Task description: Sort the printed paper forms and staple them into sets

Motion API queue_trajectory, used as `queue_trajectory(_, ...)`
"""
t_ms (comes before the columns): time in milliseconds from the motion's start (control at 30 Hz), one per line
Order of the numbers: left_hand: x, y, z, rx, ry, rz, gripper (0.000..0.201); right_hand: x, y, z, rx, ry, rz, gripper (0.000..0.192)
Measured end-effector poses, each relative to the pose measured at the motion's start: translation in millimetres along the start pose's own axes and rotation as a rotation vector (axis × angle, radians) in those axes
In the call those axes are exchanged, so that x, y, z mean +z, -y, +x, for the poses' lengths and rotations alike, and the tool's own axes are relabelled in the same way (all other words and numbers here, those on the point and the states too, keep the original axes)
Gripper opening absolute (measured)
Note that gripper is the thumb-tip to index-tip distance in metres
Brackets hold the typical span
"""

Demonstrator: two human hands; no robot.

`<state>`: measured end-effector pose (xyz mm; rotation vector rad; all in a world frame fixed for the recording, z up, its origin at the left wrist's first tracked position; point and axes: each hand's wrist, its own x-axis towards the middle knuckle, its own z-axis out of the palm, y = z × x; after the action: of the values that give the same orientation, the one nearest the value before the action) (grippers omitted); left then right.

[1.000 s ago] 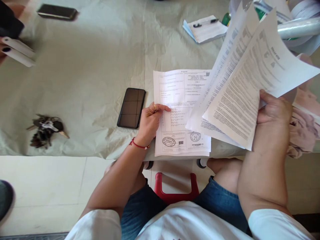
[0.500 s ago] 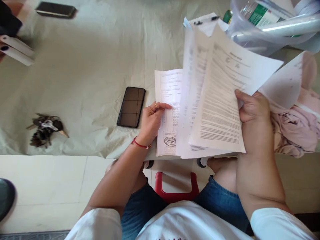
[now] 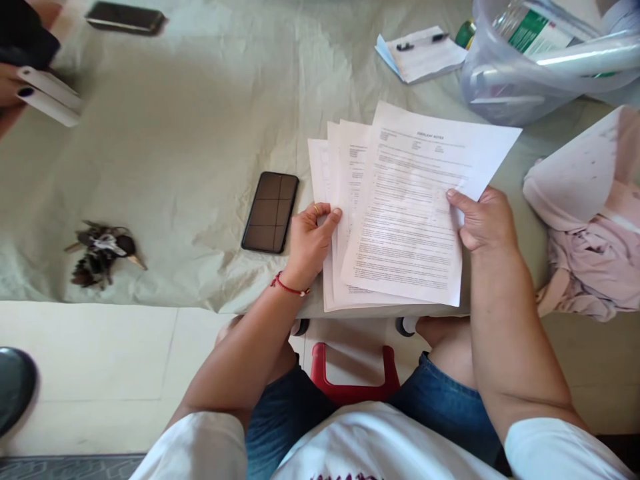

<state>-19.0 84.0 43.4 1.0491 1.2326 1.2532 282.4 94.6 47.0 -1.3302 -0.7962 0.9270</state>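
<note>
Our right hand (image 3: 483,220) has its fingers (image 3: 457,198) curled over the right edge of the top sheet (image 3: 415,207), thumb below, pinching it. Our left hand (image 3: 310,240) has its fingers (image 3: 334,217) closed on the left edge of the stack of papers (image 3: 345,200), which lies fanned on the table (image 3: 190,147) at its near edge, straight in front of us, the top sheet turned a little clockwise over the others. A red string bracelet (image 3: 287,288) sits on our left wrist.

Just beside the left hand, to its left, a dark phone (image 3: 271,212) lies face up. Farther left a bunch of keys (image 3: 103,252) rests near the table's edge. At the far left another person's hand (image 3: 13,80) holds a white object (image 3: 50,97), and a second phone (image 3: 125,18) lies beyond it. Behind the papers a small notepad with a pen (image 3: 425,53) lies next to a clear plastic bag (image 3: 530,67) holding a bottle. To the right of our right hand is a bundle of pink cloth (image 3: 595,253). Below the table edge a red stool (image 3: 353,380) shows between our knees.
</note>
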Motion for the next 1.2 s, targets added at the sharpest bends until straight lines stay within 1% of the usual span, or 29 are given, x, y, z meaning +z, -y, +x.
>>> queue_trajectory(100, -0.4, 0, 0, -0.022, -0.022, 0.013, 0.044, -4, 3, 0, 0.022, 0.051, -0.006, 0.046)
queue_trajectory(167, -0.2, -1, 0, -0.047, -0.013, -0.014, 0.049, -7, 6, 0, 0.074, 0.088, -0.001, 0.048)
queue_trajectory(233, 0.3, -3, -2, -0.058, 0.014, -0.041, 0.051, -9, 9, -2, 0.118, 0.094, 0.004, 0.049)
queue_trajectory(300, 1.0, -3, -3, -0.055, 0.053, -0.068, 0.050, -10, 11, -3, 0.123, 0.066, 0.001, 0.048)
queue_trajectory(367, 1.8, -2, -3, -0.029, 0.079, -0.078, 0.049, -12, 10, -3, 0.098, 0.035, -0.016, 0.044)
queue_trajectory(500, 2.8, 1, -2, 0.054, 0.073, -0.037, 0.047, -22, 7, 4, 0.015, -0.011, -0.112, 0.036)
queue_trajectory(600, 2.6, 2, -2, 0.055, 0.073, -0.039, 0.042, -32, 8, 11, -0.051, -0.069, -0.166, 0.032)
queue_trajectory(667, 2.3, 2, -2, 0.045, 0.077, -0.046, 0.040, -38, 12, 14, -0.076, -0.122, -0.172, 0.032)
queue_trajectory(800, 1.8, 4, -2, 0.054, 0.076, -0.066, 0.039, -46, 19, 19, -0.115, -0.202, -0.132, 0.039)
queue_trajectory(933, 1.6, 8, -1, 0.061, 0.069, -0.112, 0.041, -51, 20, 23, -0.143, -0.236, -0.103, 0.039)
queue_trajectory(1200, 0.6, 12, 0, 0.104, 0.057, -0.071, 0.043, -51, 19, 24, -0.131, -0.260, -0.132, 0.035)
